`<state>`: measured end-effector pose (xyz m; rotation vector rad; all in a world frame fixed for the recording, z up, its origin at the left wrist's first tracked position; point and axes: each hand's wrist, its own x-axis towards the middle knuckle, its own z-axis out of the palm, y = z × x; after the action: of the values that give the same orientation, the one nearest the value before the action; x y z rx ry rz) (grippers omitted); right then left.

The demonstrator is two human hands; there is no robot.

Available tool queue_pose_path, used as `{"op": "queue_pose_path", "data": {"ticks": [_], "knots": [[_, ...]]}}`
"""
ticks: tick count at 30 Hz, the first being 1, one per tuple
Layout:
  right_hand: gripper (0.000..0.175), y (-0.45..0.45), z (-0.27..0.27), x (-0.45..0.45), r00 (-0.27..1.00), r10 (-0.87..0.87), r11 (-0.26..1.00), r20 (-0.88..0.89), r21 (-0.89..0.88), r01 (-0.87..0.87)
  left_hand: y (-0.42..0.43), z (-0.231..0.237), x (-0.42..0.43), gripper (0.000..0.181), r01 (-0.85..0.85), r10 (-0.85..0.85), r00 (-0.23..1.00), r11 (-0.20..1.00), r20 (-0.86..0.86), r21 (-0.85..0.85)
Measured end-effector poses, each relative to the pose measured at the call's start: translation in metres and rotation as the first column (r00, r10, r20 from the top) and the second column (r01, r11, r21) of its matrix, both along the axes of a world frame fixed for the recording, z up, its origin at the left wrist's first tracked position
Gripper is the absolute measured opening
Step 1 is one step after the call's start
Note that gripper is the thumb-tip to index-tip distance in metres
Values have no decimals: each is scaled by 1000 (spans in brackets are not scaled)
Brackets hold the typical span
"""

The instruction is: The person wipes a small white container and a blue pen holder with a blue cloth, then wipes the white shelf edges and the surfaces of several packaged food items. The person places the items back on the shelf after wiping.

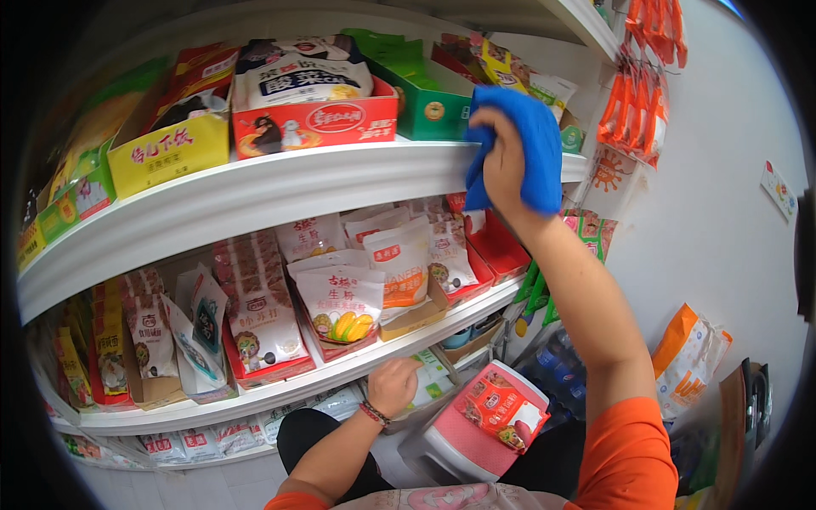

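My right hand (503,156) grips a blue cloth (539,156) against the right end of the upper white shelf (357,169). The cloth covers part of the shelf's front edge and the corner of a green display box (433,111). Lower down, my left hand (393,386) is curled into a loose fist in front of the middle shelf (293,389), and nothing shows in it. Its fingertips are hidden, so I cannot tell whether it touches the shelf. Behind and above it stand white starch pouches (341,306) in a cardboard tray.
A red food packet (500,411) lies on a pink-topped stool (440,440) close before me. Red packets (634,115) hang by the right wall. Bottles (558,366) and an orange-white bag (688,360) stand at lower right. An open red box (500,248) sits below the cloth.
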<state>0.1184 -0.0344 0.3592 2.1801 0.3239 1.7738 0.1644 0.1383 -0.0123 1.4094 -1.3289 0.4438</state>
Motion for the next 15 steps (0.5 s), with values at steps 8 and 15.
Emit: {"op": "queue_pose_path", "data": {"ticks": [8,15], "knots": [[29,-21,5,23,967,245,927,-77,312,-210,47,234,29,40,-310,541,712,814,448,-492],[29,-18,6,11,940,280,877,-193,450,-169,59,377,56,20,-631,651,519,729,554,-265]]}}
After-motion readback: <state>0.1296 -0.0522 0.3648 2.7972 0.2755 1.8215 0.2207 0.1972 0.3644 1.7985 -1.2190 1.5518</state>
